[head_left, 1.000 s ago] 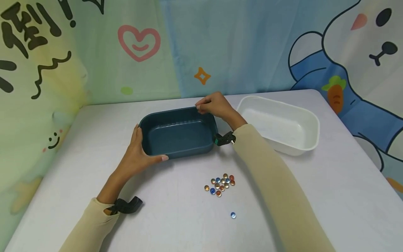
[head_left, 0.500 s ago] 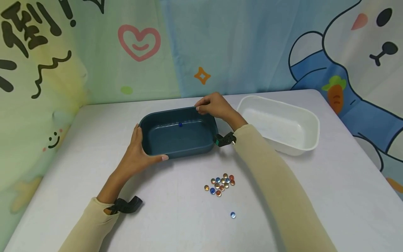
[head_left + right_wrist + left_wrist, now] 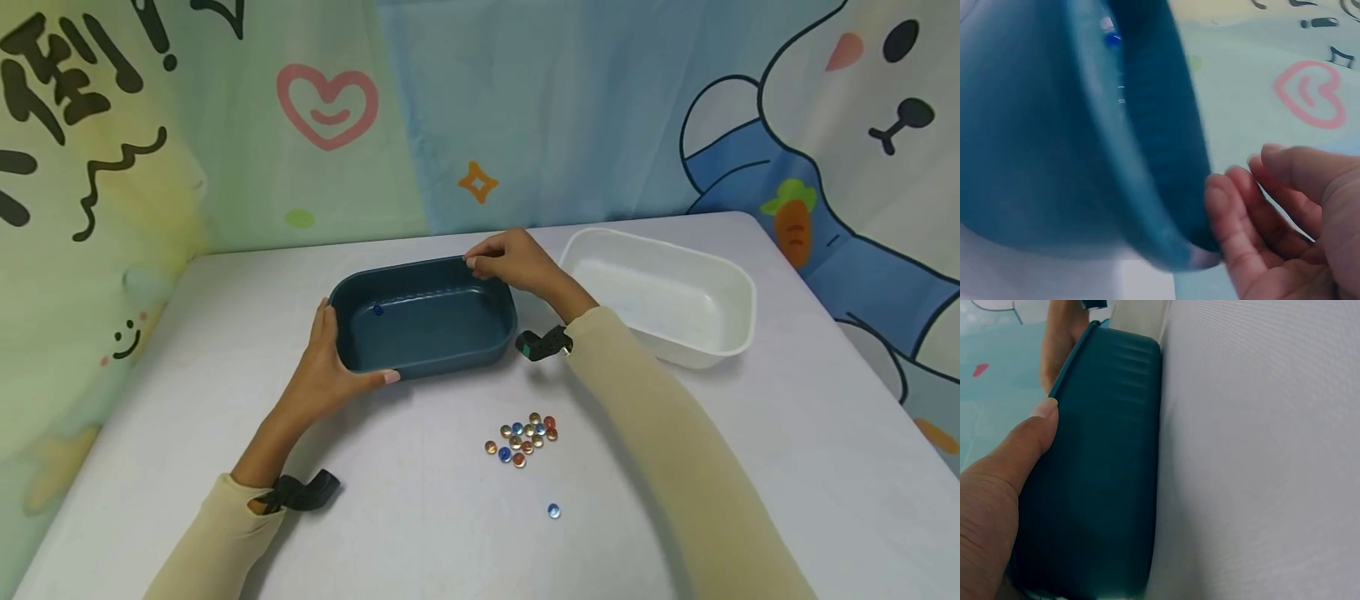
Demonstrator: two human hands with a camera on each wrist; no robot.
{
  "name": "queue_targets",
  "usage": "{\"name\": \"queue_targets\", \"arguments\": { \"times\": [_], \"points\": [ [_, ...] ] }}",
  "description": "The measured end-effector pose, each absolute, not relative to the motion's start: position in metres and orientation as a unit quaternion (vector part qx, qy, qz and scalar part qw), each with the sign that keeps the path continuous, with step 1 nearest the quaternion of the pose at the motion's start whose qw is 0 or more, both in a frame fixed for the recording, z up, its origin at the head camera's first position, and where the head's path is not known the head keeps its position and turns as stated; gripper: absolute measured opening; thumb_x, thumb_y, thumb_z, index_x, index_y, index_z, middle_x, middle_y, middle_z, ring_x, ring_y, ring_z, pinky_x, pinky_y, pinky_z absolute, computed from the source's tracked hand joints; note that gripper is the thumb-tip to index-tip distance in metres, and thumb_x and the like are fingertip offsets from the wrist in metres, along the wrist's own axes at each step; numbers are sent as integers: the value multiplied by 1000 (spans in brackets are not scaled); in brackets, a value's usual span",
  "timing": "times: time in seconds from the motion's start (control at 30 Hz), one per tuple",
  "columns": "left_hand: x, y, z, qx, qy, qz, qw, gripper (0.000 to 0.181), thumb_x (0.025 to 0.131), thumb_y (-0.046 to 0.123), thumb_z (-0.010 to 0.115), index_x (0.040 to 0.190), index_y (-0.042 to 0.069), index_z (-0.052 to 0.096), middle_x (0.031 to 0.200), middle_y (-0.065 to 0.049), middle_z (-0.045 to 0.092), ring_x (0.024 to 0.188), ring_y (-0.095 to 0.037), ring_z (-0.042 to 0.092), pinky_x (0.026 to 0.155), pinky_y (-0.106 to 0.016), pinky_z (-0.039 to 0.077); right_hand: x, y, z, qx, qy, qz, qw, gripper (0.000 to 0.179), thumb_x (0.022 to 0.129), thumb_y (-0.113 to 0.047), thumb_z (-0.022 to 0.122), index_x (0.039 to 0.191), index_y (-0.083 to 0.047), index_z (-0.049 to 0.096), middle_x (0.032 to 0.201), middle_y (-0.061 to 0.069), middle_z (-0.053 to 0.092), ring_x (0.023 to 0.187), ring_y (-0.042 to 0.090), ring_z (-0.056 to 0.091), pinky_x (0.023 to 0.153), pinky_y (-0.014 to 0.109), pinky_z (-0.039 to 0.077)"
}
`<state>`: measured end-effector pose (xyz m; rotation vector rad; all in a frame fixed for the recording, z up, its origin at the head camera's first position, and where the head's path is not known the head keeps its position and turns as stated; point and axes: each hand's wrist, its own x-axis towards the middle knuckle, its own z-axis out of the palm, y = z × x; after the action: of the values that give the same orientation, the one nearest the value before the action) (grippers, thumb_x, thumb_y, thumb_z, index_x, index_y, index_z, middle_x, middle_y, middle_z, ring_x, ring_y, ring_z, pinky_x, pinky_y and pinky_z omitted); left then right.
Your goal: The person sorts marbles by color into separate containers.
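Head view, left grip (image 3: 325, 372) cupping tray (image 3: 450, 363), right grip (image 3: 519, 262) at rim (image 3: 420, 264)

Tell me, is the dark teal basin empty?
Not empty: the head view shows one blue marble inside the dark teal basin, and the right wrist view shows it over the rim.

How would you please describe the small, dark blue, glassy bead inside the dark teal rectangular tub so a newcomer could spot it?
On the white cloth-covered table, left of the white rectangular tub, stands a dark teal one. Inside it, toward the far left, lies the small, round, dark blue bead, the only one visible in either tub; other beads lie on the table.
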<state>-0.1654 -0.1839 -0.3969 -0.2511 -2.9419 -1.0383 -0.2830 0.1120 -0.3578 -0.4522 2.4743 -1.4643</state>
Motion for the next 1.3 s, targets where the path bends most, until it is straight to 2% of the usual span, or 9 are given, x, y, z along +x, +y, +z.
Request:
{"name": "queue_targets", "arguments": {
  "times": [0.23,0.43,0.53,0.7,0.87,1.3],
  "points": [
    [-166,-184,-396,-78,-939,-334,6,128,52,66,68,140,12,-8,144,1,-12,130,-24,5,95,-53,20,-272,127,-347,-164,803,-562,116,39,80,-36,62,109,-9,63,101,6,62,88,20,60,82,34,43],
    [-167,-184,-395,-81,-937,-340,8,128,52,65,69,140,13,-8,144,1,-11,130,-24,5,95,-54,21,-254,136,-341,-190,812,-545,88,31,80,-37,62,103,-15,66,96,2,64,85,15,60,79,30,44],
    [-167,-184,-395,-84,-935,-344,7,128,52,64,70,140,13,-8,144,3,-12,130,-24,5,95,-53,20,-244,137,-339,-207,812,-539,82,22,81,-31,62,98,-18,67,94,1,64,83,14,60,77,30,45],
    [-165,-186,-397,-83,-934,-347,3,129,52,64,70,140,13,-8,144,4,-13,130,-25,5,95,-54,20,-219,135,-325,-246,810,-525,84,17,84,-16,60,99,-9,67,93,5,63,81,19,60,71,32,48],
    [-164,-185,-398,-80,-934,-348,0,129,52,64,70,140,12,-8,144,3,-13,130,-26,5,95,-54,20,-191,135,-312,-285,817,-497,67,16,85,-10,59,98,-6,66,90,7,62,78,19,59,66,31,47],
    [-165,-185,-396,-79,-934,-347,1,129,52,64,70,140,13,-8,144,4,-13,130,-25,4,95,-54,20,-148,143,-315,-339,794,-496,97,15,81,-1,61,94,-6,67,90,5,62,81,14,56,74,32,46]
  ]
}}
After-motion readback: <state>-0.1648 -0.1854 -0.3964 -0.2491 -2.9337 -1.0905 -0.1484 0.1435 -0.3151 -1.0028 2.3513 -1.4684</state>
